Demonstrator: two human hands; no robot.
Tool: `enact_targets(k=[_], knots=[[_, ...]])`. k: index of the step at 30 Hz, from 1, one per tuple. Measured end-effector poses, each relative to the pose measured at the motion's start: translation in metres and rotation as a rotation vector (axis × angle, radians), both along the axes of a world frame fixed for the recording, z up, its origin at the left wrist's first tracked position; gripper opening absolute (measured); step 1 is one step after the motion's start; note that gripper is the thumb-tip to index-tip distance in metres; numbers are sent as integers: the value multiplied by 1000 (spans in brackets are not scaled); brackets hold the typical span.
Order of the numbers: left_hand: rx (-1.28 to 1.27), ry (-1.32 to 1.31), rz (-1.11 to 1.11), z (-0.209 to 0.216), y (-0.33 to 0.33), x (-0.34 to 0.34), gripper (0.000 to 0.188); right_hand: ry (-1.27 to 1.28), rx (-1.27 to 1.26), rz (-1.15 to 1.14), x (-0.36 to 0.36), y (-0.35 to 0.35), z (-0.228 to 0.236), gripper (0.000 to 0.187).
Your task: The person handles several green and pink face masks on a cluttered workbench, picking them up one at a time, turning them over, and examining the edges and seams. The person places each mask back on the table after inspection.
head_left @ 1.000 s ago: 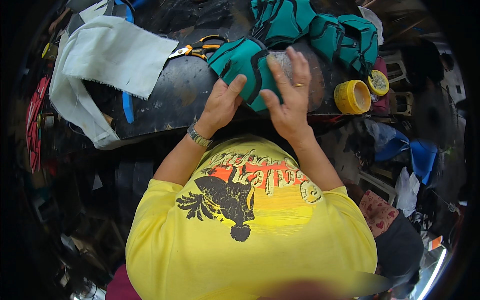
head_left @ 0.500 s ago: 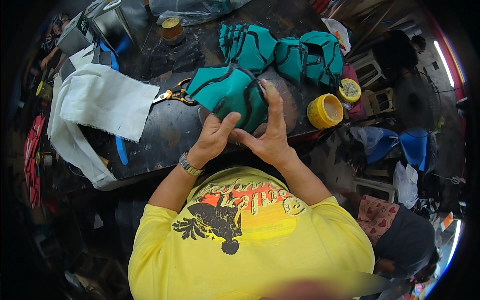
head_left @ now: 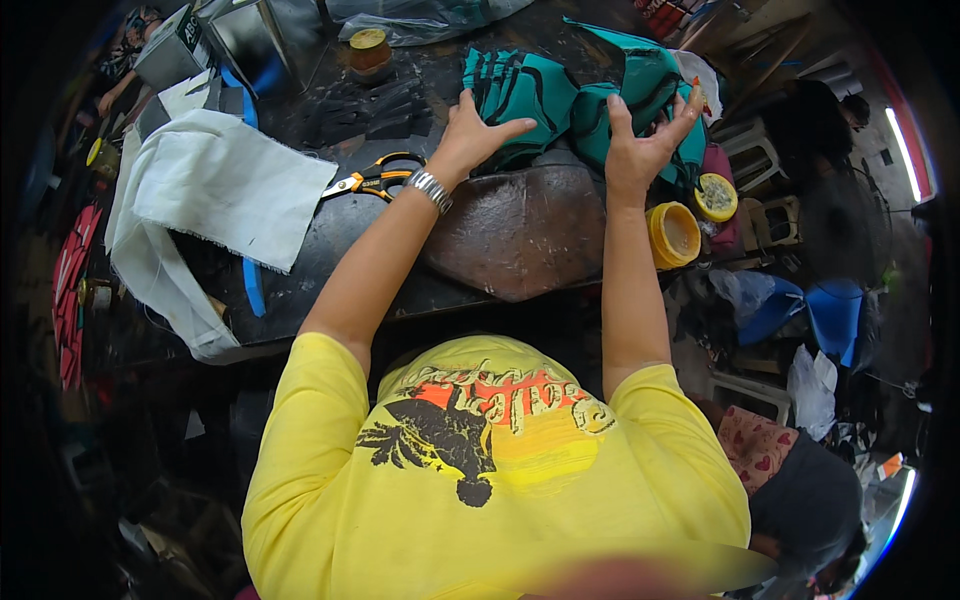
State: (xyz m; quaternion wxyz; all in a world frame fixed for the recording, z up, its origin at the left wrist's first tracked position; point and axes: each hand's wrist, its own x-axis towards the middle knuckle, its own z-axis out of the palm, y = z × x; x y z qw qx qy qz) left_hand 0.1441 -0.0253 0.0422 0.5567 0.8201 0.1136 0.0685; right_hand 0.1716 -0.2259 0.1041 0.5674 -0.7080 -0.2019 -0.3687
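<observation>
Both arms reach forward over the dark table. My left hand [head_left: 467, 140] lies against the left edge of a stack of teal fabric pieces [head_left: 525, 100] with black trim, thumb spread wide from the fingers. Further right, my right hand [head_left: 645, 150] is at a second pile of teal pieces [head_left: 650, 80], its thumb and fingers apart, with teal fabric behind and between them. A teal flap sticks up at the back of that pile. Between my forearms lies a worn brown slab [head_left: 520, 230]. Scissors with orange and black handles [head_left: 375, 182] rest beside my left wrist.
White cloth [head_left: 230, 180] drapes over the table's left front edge, with a blue strip [head_left: 253, 285] under it. An open yellow tub [head_left: 674, 236] and its lid [head_left: 716, 197] are at right. A small jar [head_left: 370, 55] stands behind; another person [head_left: 800, 470] is at lower right.
The teal piece held in both hands over the slab has been moved away to the piles. My hands have gone forward and apart, uncovering the brown slab.
</observation>
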Motion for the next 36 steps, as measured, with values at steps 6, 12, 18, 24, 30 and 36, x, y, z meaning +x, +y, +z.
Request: enact_targets(k=[6, 12, 18, 24, 30, 36], knots=[[157, 122, 22, -17, 9, 38, 150, 53, -111, -194, 29, -4, -22, 101], [109, 85, 28, -27, 15, 45, 145, 78, -167, -219, 25, -2, -36, 101], [68, -4, -48, -31, 23, 40, 133, -33, -492, -397, 31, -2, -37, 101], [111, -13, -4, -29, 22, 30, 127, 128, -607, -466, 45, 6, -32, 100], [122, 3, 0, -23, 29, 20, 128, -3, -561, -419, 90, 12, -5, 101], [275, -11, 116, -8, 20, -1, 113, 147, -584, -350, 143, 25, 4, 101]])
